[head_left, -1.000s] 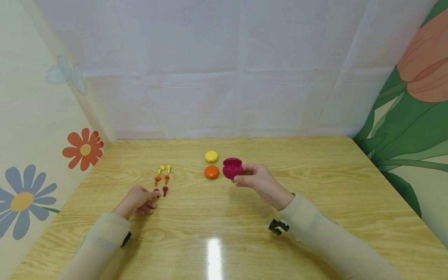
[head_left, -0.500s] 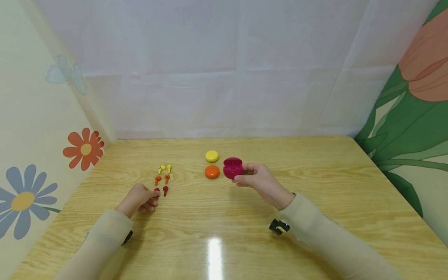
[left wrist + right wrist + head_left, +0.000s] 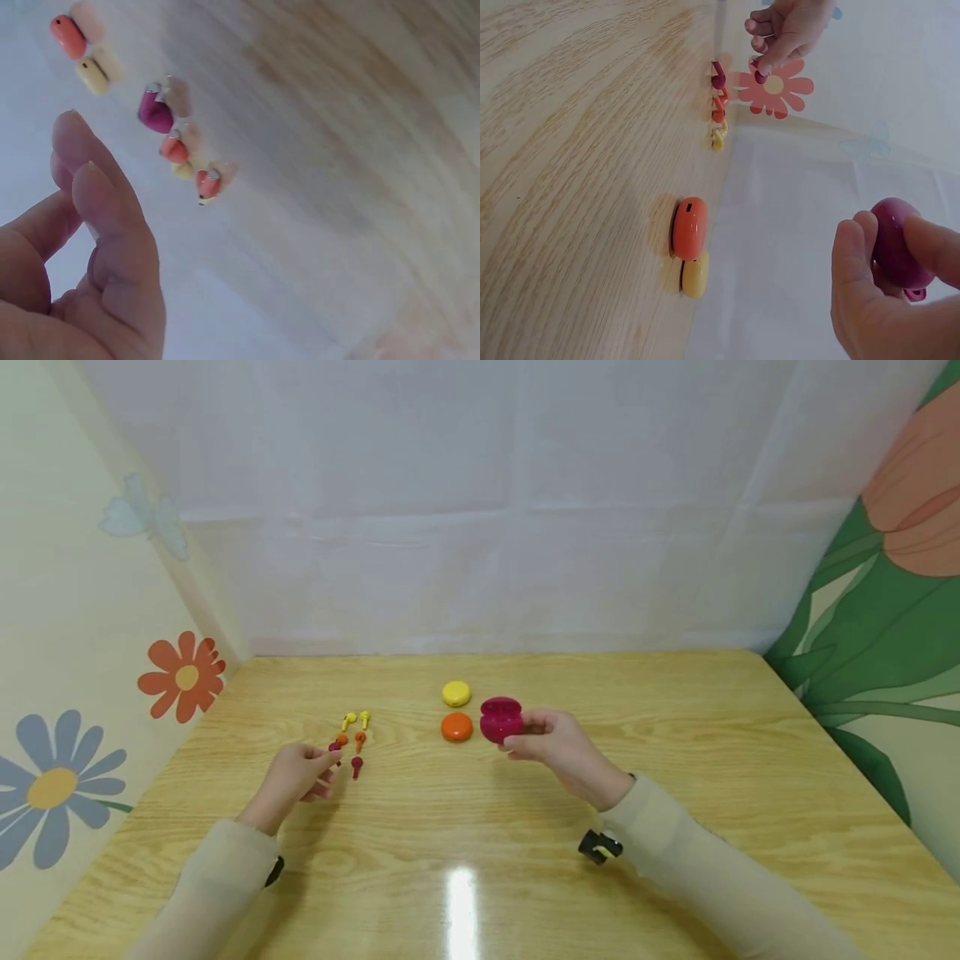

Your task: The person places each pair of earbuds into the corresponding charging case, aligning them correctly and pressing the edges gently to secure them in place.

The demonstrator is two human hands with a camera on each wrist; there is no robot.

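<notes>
My left hand point(image 3: 296, 775) pinches a dark red earbud point(image 3: 334, 747) between thumb and fingertips, lifted off the table as the right wrist view shows. In the left wrist view that earbud is hidden behind the fingers. Another dark red earbud point(image 3: 357, 766) lies on the table just right of the hand. Behind it lie two orange earbuds point(image 3: 360, 741) and two yellow earbuds point(image 3: 365, 719). My right hand point(image 3: 562, 752) grips a dark red earbud case point(image 3: 501, 723) with its lid up, held above the table; fingers and thumb press its sides.
A closed orange case point(image 3: 457, 727) and a closed yellow case point(image 3: 456, 693) stand left of the held case on the wooden table point(image 3: 637, 693). A white cloth point(image 3: 480, 527) hangs behind the table. Flower-patterned panels border both sides.
My left hand has lifted the dark red earbud from the table and moved it slightly up and away. My right hand and the open case hold nearly the same place.
</notes>
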